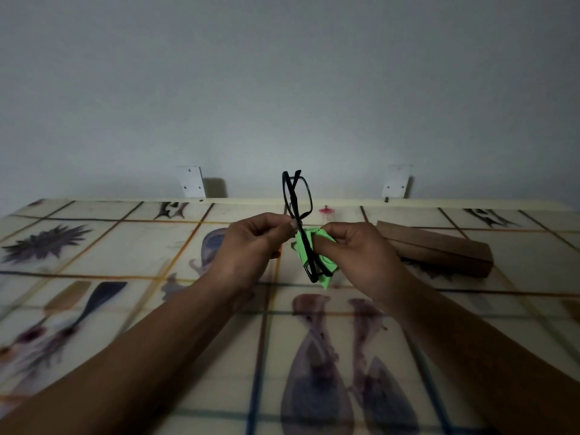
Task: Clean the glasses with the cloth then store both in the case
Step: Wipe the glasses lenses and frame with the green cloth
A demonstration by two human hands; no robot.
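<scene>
Black-framed glasses (295, 196) are held upright above the table, folded, one lens up and one lens down. My left hand (251, 243) pinches the frame near its middle. My right hand (351, 249) presses a bright green cloth (306, 246) around the lower lens. A brown glasses case (439, 249) lies closed on the table to the right of my right hand, apart from it.
The table (125, 255) wears a pale cloth with a grid and dark flower prints. Its far edge meets a plain wall, where two white brackets (191, 182) (396, 181) stick up.
</scene>
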